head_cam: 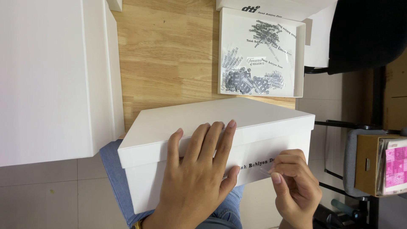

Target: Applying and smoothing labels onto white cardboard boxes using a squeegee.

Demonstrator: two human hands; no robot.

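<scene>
The white box (220,127) sits on the person's lap, on the blue jeans (113,178), just below the edge of the wooden table (169,55). Its lid is on. The left hand (195,178) lies flat and spread wide on the lid and the front side, keeping the box steady. The right hand (294,186) pinches a thin clear sticker strip (265,171) at the black letters on the front. The box looks light and stiff, like cardboard, with smooth sides, so it is best held flat on top or by its corners. The strip looks floppy and sticky and easy to crease, so it is best held by its edge. An open tray of stickers (299,59) rests on the table.
</scene>
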